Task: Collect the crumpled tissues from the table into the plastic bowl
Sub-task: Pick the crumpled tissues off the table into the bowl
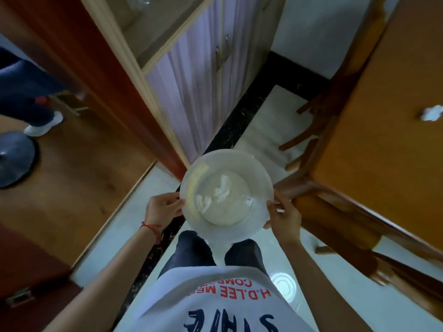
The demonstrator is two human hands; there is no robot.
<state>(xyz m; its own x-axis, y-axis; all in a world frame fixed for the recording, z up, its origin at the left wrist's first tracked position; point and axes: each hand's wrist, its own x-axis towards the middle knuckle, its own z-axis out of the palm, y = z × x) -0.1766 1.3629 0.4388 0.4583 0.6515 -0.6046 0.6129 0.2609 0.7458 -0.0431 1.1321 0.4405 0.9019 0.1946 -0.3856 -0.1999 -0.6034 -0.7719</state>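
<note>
I hold a translucent plastic bowl (pixel 254 173) in front of me above the floor. My left hand (pixel 163 208) grips its left rim and my right hand (pixel 284 215) grips its right rim. Inside the bowl lie a few crumpled white tissues (pixel 223 190), one in the middle and smaller ones at the left and right. Another crumpled tissue (pixel 431 113) lies on the wooden table (pixel 383 140) at the far right edge of the view.
The table's corner (pixel 309 185) is right beside my right hand. Chair legs (pixel 304 140) stand under the table. A cabinet (pixel 196 75) rises ahead. Another person's leg and shoe (pixel 43 125) and a round fan base (pixel 14 159) are at the left.
</note>
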